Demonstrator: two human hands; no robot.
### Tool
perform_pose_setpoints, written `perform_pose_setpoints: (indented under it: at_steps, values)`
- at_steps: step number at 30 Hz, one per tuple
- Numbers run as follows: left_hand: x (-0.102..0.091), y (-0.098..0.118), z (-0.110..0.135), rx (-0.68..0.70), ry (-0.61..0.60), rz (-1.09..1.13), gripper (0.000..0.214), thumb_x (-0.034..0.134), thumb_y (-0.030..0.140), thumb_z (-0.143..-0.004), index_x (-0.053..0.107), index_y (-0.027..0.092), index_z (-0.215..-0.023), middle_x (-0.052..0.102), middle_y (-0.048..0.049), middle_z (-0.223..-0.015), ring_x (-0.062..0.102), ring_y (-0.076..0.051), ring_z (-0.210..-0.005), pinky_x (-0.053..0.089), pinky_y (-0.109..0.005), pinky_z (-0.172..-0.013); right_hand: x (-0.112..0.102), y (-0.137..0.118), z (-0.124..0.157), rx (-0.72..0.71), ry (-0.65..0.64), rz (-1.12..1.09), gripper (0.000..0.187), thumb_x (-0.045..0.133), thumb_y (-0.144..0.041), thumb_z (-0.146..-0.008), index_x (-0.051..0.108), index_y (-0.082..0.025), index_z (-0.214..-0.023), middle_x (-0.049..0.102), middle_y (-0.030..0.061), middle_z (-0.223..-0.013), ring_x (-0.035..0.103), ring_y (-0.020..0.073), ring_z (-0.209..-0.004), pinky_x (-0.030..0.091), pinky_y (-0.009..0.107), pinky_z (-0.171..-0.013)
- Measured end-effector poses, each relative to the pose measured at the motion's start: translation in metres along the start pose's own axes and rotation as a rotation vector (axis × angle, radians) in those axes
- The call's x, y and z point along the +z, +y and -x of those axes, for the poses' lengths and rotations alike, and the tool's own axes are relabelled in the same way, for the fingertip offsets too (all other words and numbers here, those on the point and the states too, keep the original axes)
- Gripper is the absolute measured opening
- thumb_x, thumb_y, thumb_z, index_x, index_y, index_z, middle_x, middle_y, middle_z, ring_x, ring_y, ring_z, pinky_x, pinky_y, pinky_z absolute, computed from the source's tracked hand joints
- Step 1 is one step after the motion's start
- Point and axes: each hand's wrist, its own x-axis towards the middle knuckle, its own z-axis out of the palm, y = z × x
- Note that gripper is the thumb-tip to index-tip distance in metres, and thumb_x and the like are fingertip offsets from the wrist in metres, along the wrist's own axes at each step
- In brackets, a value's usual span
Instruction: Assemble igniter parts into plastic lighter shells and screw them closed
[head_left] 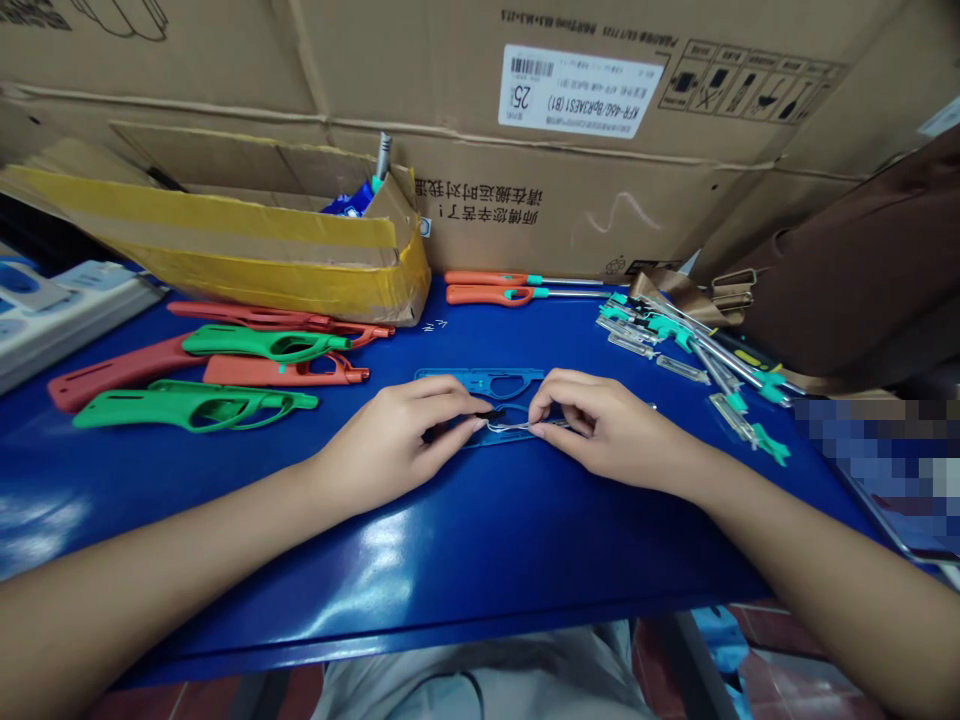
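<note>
A blue plastic lighter shell [487, 383] lies flat at the middle of the blue table [465, 570]. Over it, my left hand [401, 430] and my right hand [600, 420] meet, both pinching a thin metal wire part [510, 426] with a small black piece at its left end. Fingers of both hands are closed on that part, just in front of the shell. A second blue shell half seems to lie under my fingers, mostly hidden.
Green and red lighter shells [202, 375] lie at the left. A taped cardboard box [247, 245] stands behind them. Two assembled orange lighters [517, 287] lie at the back. Several metal tube assemblies with teal parts [697, 355] spread at the right. Large cartons form the back wall.
</note>
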Motion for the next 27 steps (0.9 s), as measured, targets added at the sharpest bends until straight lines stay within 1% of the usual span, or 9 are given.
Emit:
perform_pose_setpoints:
  at_steps: [3, 7, 10, 13, 17, 20, 24, 27]
  values:
    - [-0.0006, 0.0024, -0.0007, -0.026, 0.007, 0.027, 0.020, 0.062, 0.022, -0.098, 0.073, 0.018, -0.114, 0.074, -0.0050, -0.099, 0.070, -0.016, -0.087, 0.056, -0.027, -0.080, 0.0006, 0.0023, -0.0004, -0.002, 0.020, -0.008, 0.004, 0.061, -0.018, -0.094, 0.065, -0.019, -0.093, 0.060, 0.0001, -0.089, 0.044, 0.0084, -0.060, 0.038, 0.024, -0.061]
    - [-0.0016, 0.0048, -0.0028, -0.057, 0.023, 0.060, 0.019, 0.061, 0.023, -0.099, 0.076, 0.017, -0.109, 0.076, -0.0048, -0.095, 0.071, -0.015, -0.083, 0.056, -0.026, -0.077, 0.0011, 0.0027, 0.0001, -0.024, 0.019, 0.028, 0.009, 0.059, -0.014, -0.093, 0.066, -0.019, -0.096, 0.062, 0.0008, -0.091, 0.044, 0.0087, -0.061, 0.038, 0.024, -0.063]
    - [-0.0024, 0.0055, -0.0039, -0.079, 0.013, 0.086, 0.018, 0.061, 0.022, -0.099, 0.077, 0.018, -0.106, 0.076, -0.0043, -0.091, 0.071, -0.015, -0.080, 0.055, -0.026, -0.074, -0.0002, 0.0009, 0.0008, -0.055, -0.005, 0.050, 0.013, 0.060, -0.015, -0.093, 0.066, -0.020, -0.103, 0.063, 0.0020, -0.095, 0.048, 0.0103, -0.065, 0.039, 0.025, -0.065]
    - [-0.0026, 0.0048, -0.0042, -0.078, 0.003, 0.088, 0.019, 0.060, 0.022, -0.099, 0.077, 0.018, -0.106, 0.075, -0.0044, -0.090, 0.070, -0.016, -0.079, 0.055, -0.026, -0.073, -0.0022, -0.0008, 0.0013, -0.079, -0.049, 0.062, 0.014, 0.063, -0.017, -0.091, 0.066, -0.021, -0.104, 0.064, 0.0028, -0.100, 0.051, 0.0120, -0.071, 0.040, 0.025, -0.067]
    - [-0.0013, 0.0029, -0.0039, -0.081, -0.020, 0.080, 0.020, 0.060, 0.021, -0.098, 0.078, 0.017, -0.107, 0.072, -0.0049, -0.089, 0.068, -0.015, -0.078, 0.054, -0.025, -0.070, -0.0030, -0.0012, 0.0012, -0.038, -0.058, 0.102, 0.009, 0.065, -0.019, -0.092, 0.065, -0.021, -0.101, 0.064, 0.0018, -0.098, 0.052, 0.0126, -0.072, 0.039, 0.026, -0.067]
    - [0.0005, 0.0013, -0.0031, -0.061, -0.032, 0.062, 0.020, 0.061, 0.020, -0.098, 0.078, 0.016, -0.106, 0.070, -0.0048, -0.088, 0.067, -0.015, -0.077, 0.053, -0.025, -0.071, -0.0024, 0.0000, 0.0006, -0.023, -0.052, 0.116, 0.006, 0.066, -0.020, -0.092, 0.063, -0.020, -0.097, 0.063, 0.0006, -0.095, 0.050, 0.0119, -0.070, 0.038, 0.026, -0.067]
    - [0.0025, -0.0011, -0.0002, -0.005, -0.044, -0.003, 0.023, 0.059, 0.021, -0.100, 0.076, 0.014, -0.113, 0.067, -0.0061, -0.092, 0.067, -0.016, -0.081, 0.054, -0.027, -0.075, -0.0026, 0.0014, 0.0002, -0.045, -0.047, 0.096, 0.004, 0.065, -0.019, -0.092, 0.064, -0.020, -0.096, 0.063, 0.0003, -0.095, 0.049, 0.0111, -0.069, 0.039, 0.026, -0.068]
    - [0.0026, -0.0004, 0.0018, 0.002, -0.078, -0.047, 0.026, 0.055, 0.021, -0.101, 0.074, 0.015, -0.117, 0.065, -0.0069, -0.095, 0.066, -0.017, -0.082, 0.054, -0.028, -0.074, -0.0026, 0.0002, 0.0008, -0.063, -0.041, 0.081, 0.004, 0.066, -0.020, -0.090, 0.065, -0.021, -0.094, 0.064, 0.0009, -0.095, 0.052, 0.0120, -0.071, 0.039, 0.026, -0.068]
